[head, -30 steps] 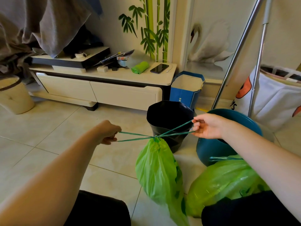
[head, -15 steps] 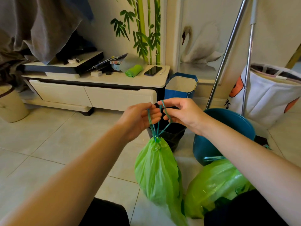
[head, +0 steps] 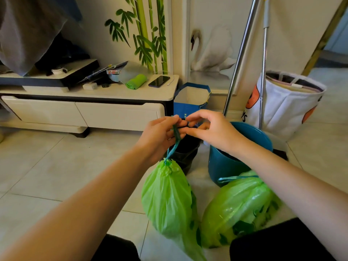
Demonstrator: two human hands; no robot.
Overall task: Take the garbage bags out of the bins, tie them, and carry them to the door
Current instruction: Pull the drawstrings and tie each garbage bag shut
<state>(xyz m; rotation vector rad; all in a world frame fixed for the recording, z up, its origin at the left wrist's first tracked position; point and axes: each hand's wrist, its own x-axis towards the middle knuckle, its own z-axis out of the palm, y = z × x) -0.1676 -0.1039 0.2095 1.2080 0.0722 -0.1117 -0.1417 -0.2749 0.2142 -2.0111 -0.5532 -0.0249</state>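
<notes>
A: What are the hands doing?

B: The left hand (head: 160, 134) pinches the green string (head: 174, 143) of a green bag (head: 167, 198). The fingers are pressed tight on the string. The right hand (head: 212, 129) is right next to it, and its fingertips (head: 190, 120) meet the top of the same string. It looks like a pinch too, but the string is hard to see there

A: Where is the bag?

B: It hangs from the string, just under the left hand. Its top is all bunched up and closed. Its bottom end goes out of the picture, so I cannot tell if it touches the floor (head: 47, 166)

A: Is there another bag?

B: Yes, a second green bag (head: 239, 206) lies on the floor beside the first one, on the right. It has a string at its top too

A: And the bins?

B: A black bin (head: 188, 153) stands behind the hanging bag. A blue bin (head: 226, 166) stands just to the right of it, under the right arm

A: What else is near?

B: A blue paper bag (head: 190, 102) sits behind the hands, next to a white cabinet (head: 90, 108). A phone (head: 159, 81) and a green roll (head: 136, 81) lie on top of the cabinet. A white basket (head: 286, 104) stands at the right
</notes>
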